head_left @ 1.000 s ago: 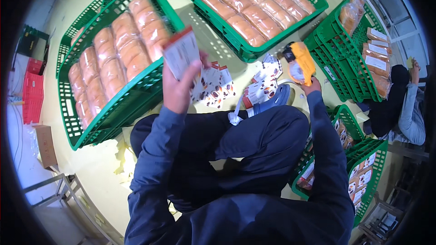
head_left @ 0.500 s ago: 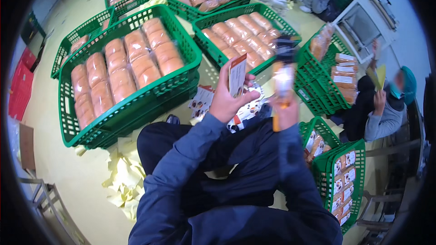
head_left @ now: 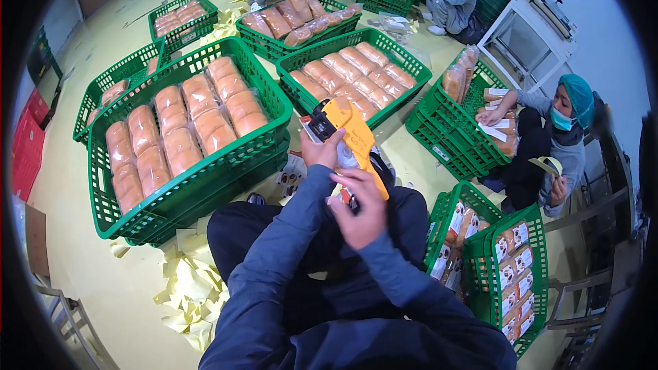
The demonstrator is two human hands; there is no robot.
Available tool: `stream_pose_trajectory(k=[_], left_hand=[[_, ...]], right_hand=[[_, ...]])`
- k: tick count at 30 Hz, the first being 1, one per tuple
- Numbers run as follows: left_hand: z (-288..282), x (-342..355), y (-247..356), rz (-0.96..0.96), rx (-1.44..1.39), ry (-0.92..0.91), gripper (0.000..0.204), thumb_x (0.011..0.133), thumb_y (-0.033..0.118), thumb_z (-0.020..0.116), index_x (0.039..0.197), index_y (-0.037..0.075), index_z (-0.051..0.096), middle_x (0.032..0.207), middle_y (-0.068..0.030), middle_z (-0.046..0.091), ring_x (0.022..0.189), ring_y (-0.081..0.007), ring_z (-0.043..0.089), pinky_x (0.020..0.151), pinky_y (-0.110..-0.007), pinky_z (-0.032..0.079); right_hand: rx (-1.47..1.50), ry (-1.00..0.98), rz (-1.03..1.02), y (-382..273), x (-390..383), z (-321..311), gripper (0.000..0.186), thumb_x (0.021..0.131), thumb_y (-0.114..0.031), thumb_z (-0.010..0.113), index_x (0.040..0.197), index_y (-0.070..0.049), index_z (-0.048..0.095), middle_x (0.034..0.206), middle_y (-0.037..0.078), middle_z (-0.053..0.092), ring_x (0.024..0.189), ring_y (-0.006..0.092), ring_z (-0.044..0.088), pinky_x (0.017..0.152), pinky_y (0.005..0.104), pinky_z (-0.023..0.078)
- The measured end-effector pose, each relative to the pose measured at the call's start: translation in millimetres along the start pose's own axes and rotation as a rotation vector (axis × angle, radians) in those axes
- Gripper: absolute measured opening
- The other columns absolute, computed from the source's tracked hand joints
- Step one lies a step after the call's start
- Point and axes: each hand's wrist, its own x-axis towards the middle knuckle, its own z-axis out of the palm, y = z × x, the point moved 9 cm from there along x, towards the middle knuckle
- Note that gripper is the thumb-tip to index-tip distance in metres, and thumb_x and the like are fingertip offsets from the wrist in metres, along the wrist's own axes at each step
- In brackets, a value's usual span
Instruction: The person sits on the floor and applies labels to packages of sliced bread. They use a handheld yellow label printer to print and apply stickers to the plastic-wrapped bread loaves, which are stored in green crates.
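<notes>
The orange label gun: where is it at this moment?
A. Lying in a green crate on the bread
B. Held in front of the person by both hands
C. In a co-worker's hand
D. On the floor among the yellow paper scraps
B: the orange label gun is up in front of the person, with the left hand gripping near its top and the right hand at its lower end.
</notes>
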Motion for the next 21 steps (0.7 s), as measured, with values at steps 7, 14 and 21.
stream_pose_trajectory(k=[7,14,21], left_hand=[[-28,7,-28,-0.060,-0.005,0.190,0.056,0.066,-0.004,0.076,0.113,-0.001,0.044,0.095,-0.0135,0.062,0.078,-0.0218,0.064,0.064,-0.034,0.053],[-35,-2,-11,-0.018,0.069,0.177,0.059,0.064,0.001,0.079,0.112,0.000,0.045,0.095,-0.0112,0.062,0.080,-0.0186,0.061,0.070,-0.032,0.050],[-40,-10,-20,0.081,0.349,0.227,0.060,0.061,0.009,0.081,0.111,0.002,0.049,0.097,-0.0120,0.062,0.085,-0.0231,0.061,0.080,-0.034,0.046]], right_hand=[[0.142,-0.102,0.475,49,-21,45,0.049,0.071,-0.014,0.075,0.114,-0.003,0.054,0.104,0.010,0.055,0.092,0.0214,0.054,0.082,0.0314,0.043],[0.177,-0.188,0.403,87,-15,52,0.029,0.076,-0.018,0.073,0.095,-0.002,0.057,0.089,0.005,0.060,0.080,0.0124,0.054,0.074,0.0276,0.044],[0.107,-0.386,0.130,28,-7,70,0.016,0.079,-0.014,0.066,0.084,-0.001,0.058,0.078,0.009,0.059,0.073,0.0237,0.060,0.068,0.0339,0.047]])
